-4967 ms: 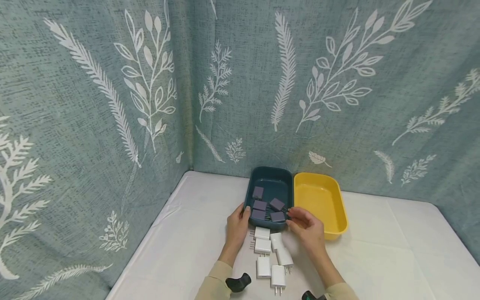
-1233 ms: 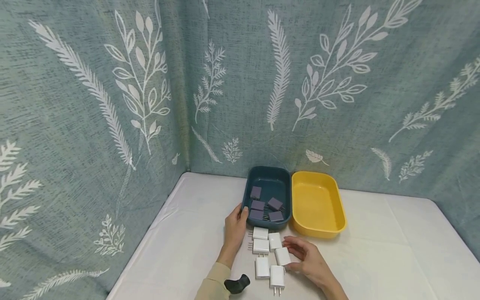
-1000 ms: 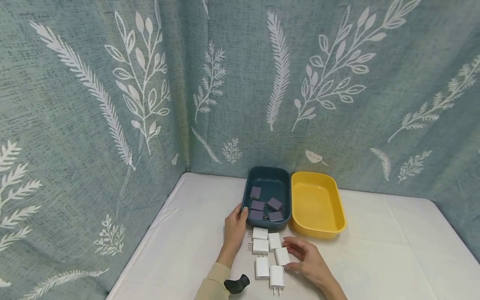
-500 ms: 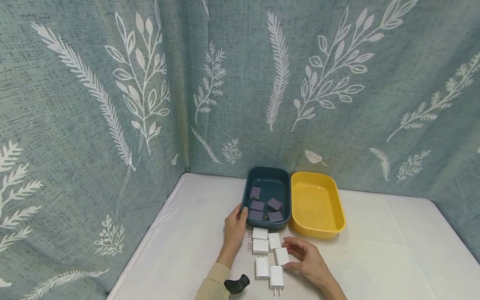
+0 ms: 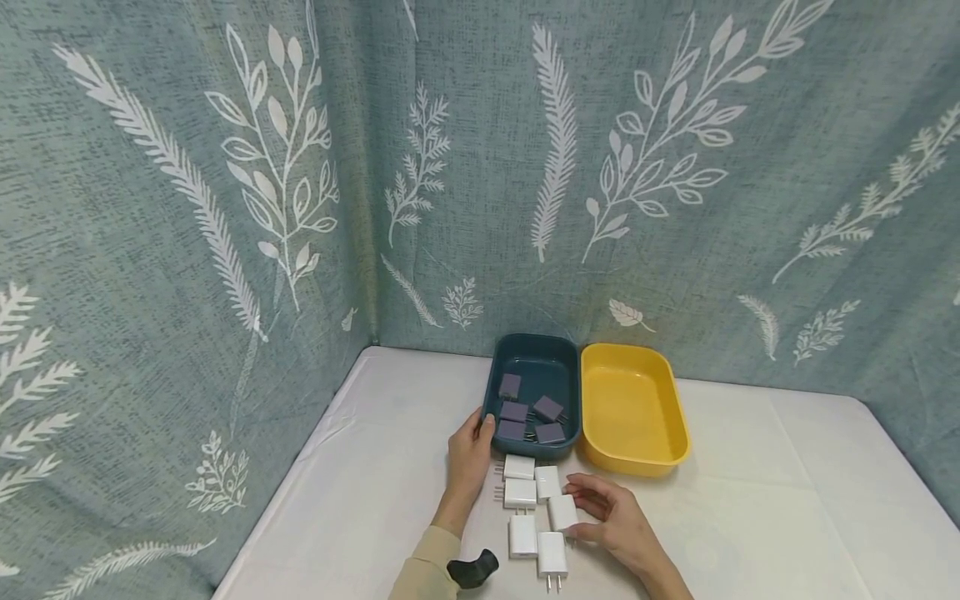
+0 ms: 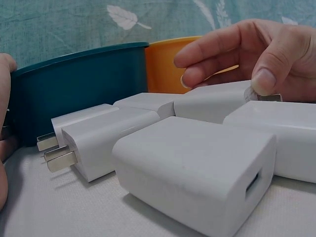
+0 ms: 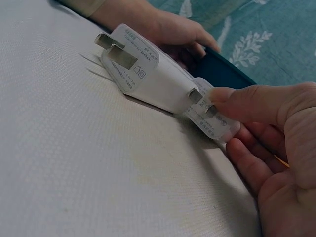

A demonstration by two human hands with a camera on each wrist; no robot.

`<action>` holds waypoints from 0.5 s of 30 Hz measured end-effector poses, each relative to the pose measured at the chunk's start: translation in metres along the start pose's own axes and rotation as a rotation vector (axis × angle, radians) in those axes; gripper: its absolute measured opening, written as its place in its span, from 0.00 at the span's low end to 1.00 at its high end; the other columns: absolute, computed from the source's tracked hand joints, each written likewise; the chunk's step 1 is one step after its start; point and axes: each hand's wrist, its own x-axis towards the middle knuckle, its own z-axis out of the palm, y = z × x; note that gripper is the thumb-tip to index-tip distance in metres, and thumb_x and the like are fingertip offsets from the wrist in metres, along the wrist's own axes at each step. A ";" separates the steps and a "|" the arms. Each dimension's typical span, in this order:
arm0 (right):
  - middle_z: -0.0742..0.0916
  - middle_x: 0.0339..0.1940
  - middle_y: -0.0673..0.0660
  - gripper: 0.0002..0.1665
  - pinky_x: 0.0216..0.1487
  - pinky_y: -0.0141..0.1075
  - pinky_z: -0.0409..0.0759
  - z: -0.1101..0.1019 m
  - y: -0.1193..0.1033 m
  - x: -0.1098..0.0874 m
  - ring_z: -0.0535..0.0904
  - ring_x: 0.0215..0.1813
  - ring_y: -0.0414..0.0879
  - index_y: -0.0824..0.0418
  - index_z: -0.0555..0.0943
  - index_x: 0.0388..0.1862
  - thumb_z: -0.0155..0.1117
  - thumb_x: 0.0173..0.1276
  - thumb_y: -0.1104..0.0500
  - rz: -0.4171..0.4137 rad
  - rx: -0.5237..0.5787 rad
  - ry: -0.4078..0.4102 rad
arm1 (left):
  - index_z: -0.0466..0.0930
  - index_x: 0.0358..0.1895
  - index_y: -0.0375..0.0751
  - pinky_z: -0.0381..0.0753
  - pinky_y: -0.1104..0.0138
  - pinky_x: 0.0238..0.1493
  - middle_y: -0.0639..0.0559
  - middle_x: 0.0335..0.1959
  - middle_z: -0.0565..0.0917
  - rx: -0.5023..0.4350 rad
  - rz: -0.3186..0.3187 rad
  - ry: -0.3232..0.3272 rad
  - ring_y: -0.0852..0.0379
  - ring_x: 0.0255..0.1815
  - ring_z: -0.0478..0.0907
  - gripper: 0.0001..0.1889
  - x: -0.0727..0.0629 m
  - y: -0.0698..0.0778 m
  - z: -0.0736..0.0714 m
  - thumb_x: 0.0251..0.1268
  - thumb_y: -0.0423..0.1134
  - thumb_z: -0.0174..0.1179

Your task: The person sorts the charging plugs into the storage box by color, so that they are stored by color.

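Right now, from my remote seat, I see the left hand (image 5: pixel 469 454) gripping the near left side of the blue tray (image 5: pixel 551 369), thumb at the rim. The right hand (image 5: pixel 618 523), in front of the blue tray and off to its right, pinches a white charger (image 5: pixel 562 512), thumb at the prong end; I can't tell whether that charger sits flat. It is in front of the blue tray, among five other white chargers (image 5: pixel 522 536). Inside the blue tray lie five purple chargers (image 5: pixel 514 412). Just right of it stands a yellow tray (image 5: pixel 637 412); behind hangs a leafy curtain (image 5: pixel 480 167).
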 end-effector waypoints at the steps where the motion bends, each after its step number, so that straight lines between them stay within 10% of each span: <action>1: 0.83 0.54 0.65 0.44 0.59 0.29 0.81 0.000 -0.001 0.000 0.82 0.54 0.46 0.70 0.75 0.61 0.80 0.39 0.72 0.002 0.002 0.002 | 0.71 0.66 0.35 0.75 0.57 0.68 0.40 0.65 0.77 -0.001 -0.002 0.001 0.47 0.68 0.73 0.26 0.000 0.000 0.000 0.75 0.49 0.50; 15: 0.83 0.54 0.65 0.43 0.57 0.28 0.82 -0.001 -0.004 0.000 0.82 0.53 0.45 0.70 0.75 0.61 0.80 0.41 0.71 0.014 0.033 0.009 | 0.71 0.66 0.35 0.74 0.56 0.68 0.40 0.65 0.77 -0.007 0.011 -0.011 0.46 0.68 0.73 0.26 0.000 -0.003 0.000 0.75 0.51 0.49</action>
